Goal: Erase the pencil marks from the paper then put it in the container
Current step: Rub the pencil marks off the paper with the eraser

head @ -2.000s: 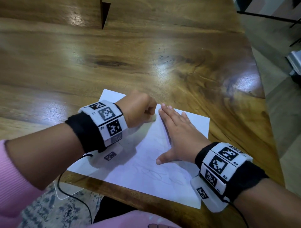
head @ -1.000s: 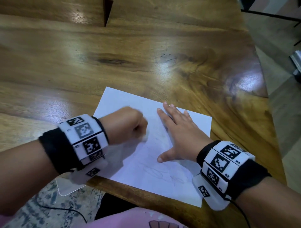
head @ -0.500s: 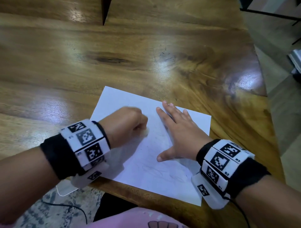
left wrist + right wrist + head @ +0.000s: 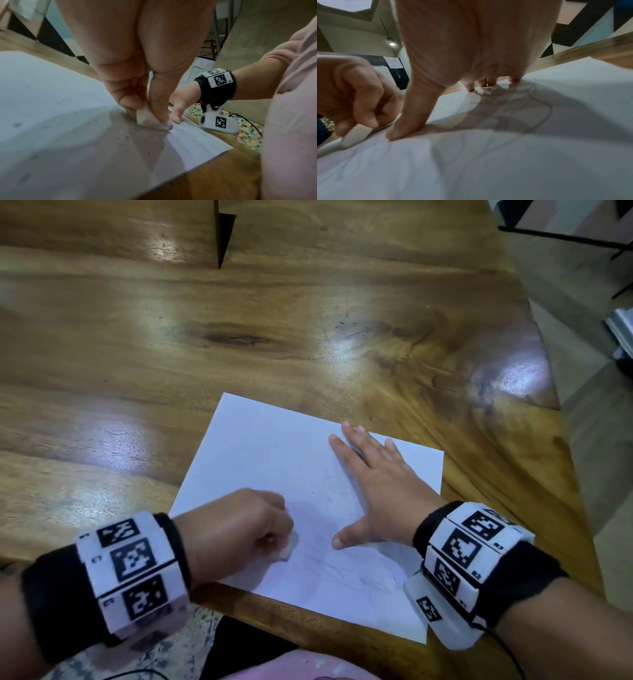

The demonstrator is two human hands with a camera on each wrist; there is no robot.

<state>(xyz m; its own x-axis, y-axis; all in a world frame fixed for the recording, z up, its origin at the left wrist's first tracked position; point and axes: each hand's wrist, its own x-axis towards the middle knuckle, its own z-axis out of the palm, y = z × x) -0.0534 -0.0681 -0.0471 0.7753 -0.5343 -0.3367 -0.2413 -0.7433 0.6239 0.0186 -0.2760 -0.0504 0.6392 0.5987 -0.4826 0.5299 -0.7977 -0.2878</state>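
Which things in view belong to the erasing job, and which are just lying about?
Part of the job:
- paper, flat on the table
- eraser, pinched in the left hand, touching the paper
- faint pencil marks
- right hand, pressed flat on the paper

Just there:
- wooden table
- patterned floor
- no container in view

Bare table (image 4: 239,337) beyond the paper (image 4: 274,453), right hand (image 4: 380,484) (flat) blocking its right half

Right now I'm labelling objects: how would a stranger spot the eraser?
On the wooden table lies a white paper. The eraser is the small white block that the left hand pinches against the sheet's near part, beside the flat right hand.
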